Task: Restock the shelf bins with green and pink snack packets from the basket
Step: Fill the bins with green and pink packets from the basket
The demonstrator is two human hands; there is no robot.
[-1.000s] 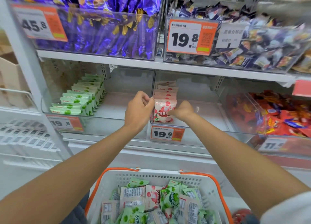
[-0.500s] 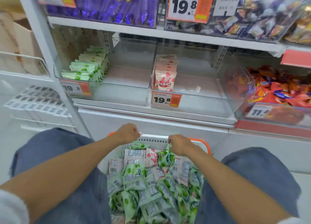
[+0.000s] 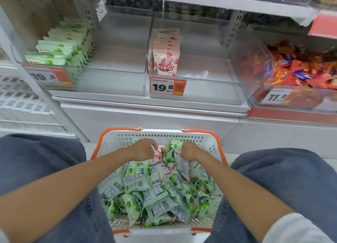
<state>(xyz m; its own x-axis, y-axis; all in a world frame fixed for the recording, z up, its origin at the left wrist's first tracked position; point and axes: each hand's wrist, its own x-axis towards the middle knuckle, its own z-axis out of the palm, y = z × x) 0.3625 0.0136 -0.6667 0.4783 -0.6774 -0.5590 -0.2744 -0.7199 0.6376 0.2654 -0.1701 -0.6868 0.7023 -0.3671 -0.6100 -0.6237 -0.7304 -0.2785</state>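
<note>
A white basket (image 3: 116, 142) with orange handles sits between my knees, heaped with green snack packets (image 3: 136, 179) and a few pink ones. At the basket's far end, my left hand (image 3: 143, 149) curls its fingers on a pink packet (image 3: 159, 153). Beside it my right hand (image 3: 189, 150) curls on a green packet (image 3: 170, 152). On the shelf above, the left clear bin (image 3: 113, 82) holds rows of green packets (image 3: 60, 49) at its left side. The middle clear bin (image 3: 209, 91) holds a row of upright pink packets (image 3: 166, 60) at its left side.
A third bin (image 3: 273, 100) at the right is full of red snacks. Orange price tags (image 3: 166, 87) hang on the bin fronts. My knees in blue jeans (image 3: 40, 160) flank the basket. A white wire rack (image 3: 21, 104) stands at the left.
Both hands left the pink packets in the middle bin and dropped into the basket, now curling on packets there. My view tilted down.
</note>
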